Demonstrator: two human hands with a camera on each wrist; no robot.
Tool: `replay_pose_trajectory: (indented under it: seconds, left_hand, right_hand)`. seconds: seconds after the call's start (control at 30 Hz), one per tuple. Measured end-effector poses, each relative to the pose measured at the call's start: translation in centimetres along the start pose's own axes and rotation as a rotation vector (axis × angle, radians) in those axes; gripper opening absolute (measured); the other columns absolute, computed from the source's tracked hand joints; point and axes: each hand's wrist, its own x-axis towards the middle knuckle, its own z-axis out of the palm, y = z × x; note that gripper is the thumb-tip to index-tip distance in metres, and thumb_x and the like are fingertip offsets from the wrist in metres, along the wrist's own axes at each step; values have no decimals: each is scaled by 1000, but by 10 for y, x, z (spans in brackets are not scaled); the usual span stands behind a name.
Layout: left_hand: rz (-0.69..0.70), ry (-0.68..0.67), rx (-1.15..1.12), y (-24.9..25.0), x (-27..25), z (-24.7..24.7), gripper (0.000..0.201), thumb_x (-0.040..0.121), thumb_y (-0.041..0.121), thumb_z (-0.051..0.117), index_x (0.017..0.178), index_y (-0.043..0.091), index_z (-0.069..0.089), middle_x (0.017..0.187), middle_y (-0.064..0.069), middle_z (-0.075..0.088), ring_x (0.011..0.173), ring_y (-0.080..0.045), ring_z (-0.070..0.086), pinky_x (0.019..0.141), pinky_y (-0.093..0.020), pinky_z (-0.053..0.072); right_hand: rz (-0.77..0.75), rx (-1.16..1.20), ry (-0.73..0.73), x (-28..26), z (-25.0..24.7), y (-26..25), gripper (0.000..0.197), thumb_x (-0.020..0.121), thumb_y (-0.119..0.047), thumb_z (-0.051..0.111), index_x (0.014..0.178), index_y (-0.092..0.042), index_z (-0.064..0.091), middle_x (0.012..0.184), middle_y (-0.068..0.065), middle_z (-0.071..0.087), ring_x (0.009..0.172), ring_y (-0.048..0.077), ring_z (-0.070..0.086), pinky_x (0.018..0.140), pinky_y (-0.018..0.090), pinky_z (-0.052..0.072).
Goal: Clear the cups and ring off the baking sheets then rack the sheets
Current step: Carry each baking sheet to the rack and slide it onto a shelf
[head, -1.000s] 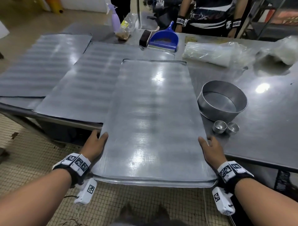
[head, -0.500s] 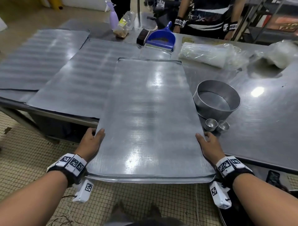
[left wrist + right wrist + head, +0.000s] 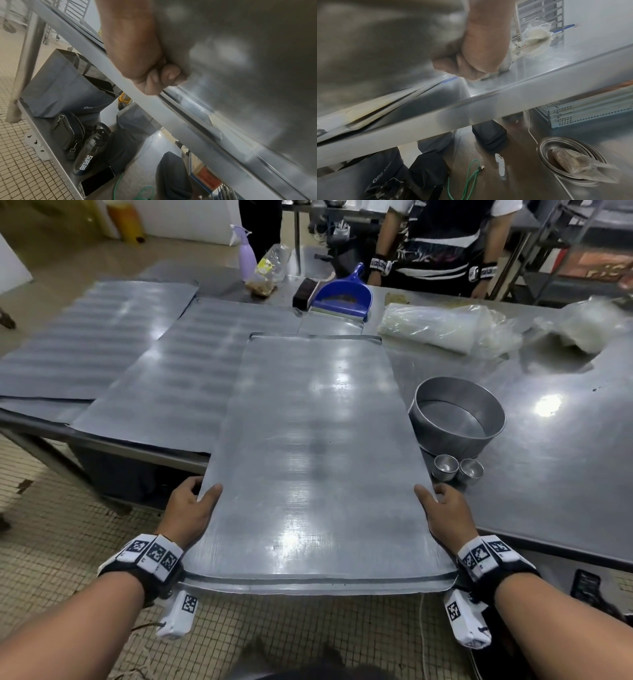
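A large bare baking sheet (image 3: 315,460) lies lengthwise on the steel table (image 3: 548,474), its near end hanging past the table's front edge. My left hand (image 3: 191,508) grips its left edge, thumb on top, fingers curled beneath (image 3: 164,75). My right hand (image 3: 442,511) grips the right edge the same way, its fingers (image 3: 453,65) under the sheet. Two more sheets (image 3: 185,385) (image 3: 89,337) lie overlapped to the left. The round metal ring (image 3: 459,416) and two small metal cups (image 3: 445,467) (image 3: 472,469) stand on the table just right of the held sheet.
At the table's far side lie a blue dustpan (image 3: 342,296), a spray bottle (image 3: 247,254), plastic bags (image 3: 442,326), and a person (image 3: 438,241) stands there. Bags, a bottle (image 3: 89,152) and a phone sit on the lower shelf. Tiled floor lies to the left.
The sheet has slid slightly toward me, further over the front edge of the table, with both hands keeping their grip on its sides.
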Motion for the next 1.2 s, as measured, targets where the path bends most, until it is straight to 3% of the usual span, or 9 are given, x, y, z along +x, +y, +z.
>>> replay_pose_trajectory:
  seconds: [0.33,0.43,0.63,0.73,0.83,0.93,1.0,1.1,1.2]
  left_hand:
    - [159,189,3,46,-6,-43,14,95,23,67,105,14,63,89,6,68,80,-6,65,65,-14,47]
    - [213,283,-2,63,-3,-77,15,94,31,68,104,21,62,92,10,67,84,-3,65,73,-23,50]
    - [209,468,-59,102,-16,-166,34,93,46,64,111,17,59,104,-1,72,95,-21,70,81,-42,57]
    - [233,576,-16,115,-31,-222,47,87,61,63,113,22,62,109,2,74,99,-19,71,89,-49,57]
    - [276,693,7,123,-47,-272,35,93,45,65,116,18,62,113,1,73,103,-16,70,93,-45,56]
    - [246,796,-5,121,-61,-321,16,90,42,69,104,34,65,104,5,74,99,-20,71,90,-45,57]
    - [210,872,14,116,-69,-354,15,89,45,70,100,36,64,101,5,74,95,-19,71,85,-38,57]
    - [185,978,67,98,-81,-402,15,94,29,68,107,23,62,91,12,68,82,1,63,65,-9,47]
    - [146,1072,103,74,-91,-451,9,95,22,68,102,23,62,89,18,64,83,6,60,60,-1,42]
  right_hand:
    - [-230,-19,28,22,2,-69,40,92,-49,62,97,-10,67,90,1,69,91,27,65,79,32,43]
    - [-311,26,21,32,9,-111,44,93,-47,62,112,-8,66,107,6,68,99,23,62,87,32,45]
    - [-504,172,-67,39,43,-220,27,93,-43,64,93,-17,66,90,2,70,78,17,66,70,28,49]
    - [-602,232,-119,38,74,-281,28,92,-46,64,93,-19,68,90,1,72,82,21,69,75,34,55]
    - [-678,244,-224,36,112,-337,32,93,-45,64,99,-13,68,94,4,71,81,18,68,73,30,53]
    - [-770,256,-294,23,156,-396,37,92,-48,63,100,-12,69,96,5,72,86,23,68,80,39,55]
    - [-823,243,-367,7,188,-434,29,96,-40,62,97,-11,66,92,3,67,86,21,63,79,34,47]
    - [-893,237,-429,-17,244,-485,32,96,-37,62,100,-6,69,87,6,66,83,22,62,75,28,40]
    - [-931,235,-506,-41,312,-528,32,95,-41,62,96,-10,70,85,5,68,82,23,64,72,29,41]
